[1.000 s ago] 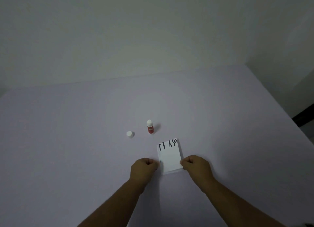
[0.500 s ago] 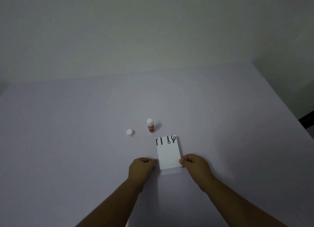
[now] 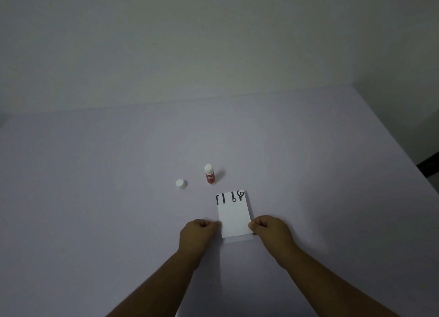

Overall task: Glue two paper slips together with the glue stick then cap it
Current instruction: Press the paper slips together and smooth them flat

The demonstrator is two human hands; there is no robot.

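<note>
A pale lavender table (image 3: 118,198) fills most of the head view, with a plain off-white wall (image 3: 213,43) behind its far edge. Everything else is placed here relative to the top paper slip.

Two bare forearms are seen entering from the near edge and converging on that slip. The left hand (image 3: 197,233) is curled into a loose fist, knuckles up, with its fingertips pinched against the slip's left edge near the lower corner. The right hand (image 3: 270,228) is curled the same way and is pinched on the right edge at about the same height — both hands are closed on the paper, not flat on it.

The top paper slip (image 3: 234,215) is white, lies flat on the table, and is slightly rotated. Black printed marks are seen along its far edge; they cannot be read. A second paper slip (image 3: 237,239) is visible only as a thin, dimmer strip sticking out past the near edge of the top one, so the two are stacked with a small offset.

The glue stick (image 3: 209,174) stands upright just beyond the top slip's far-left corner — red label, white tip exposed, uncapped, not touching the paper. Its label text is too small to read.

The white cap (image 3: 180,184) sits on the table to the left of the glue stick, apart from it and from the slip.
</note>
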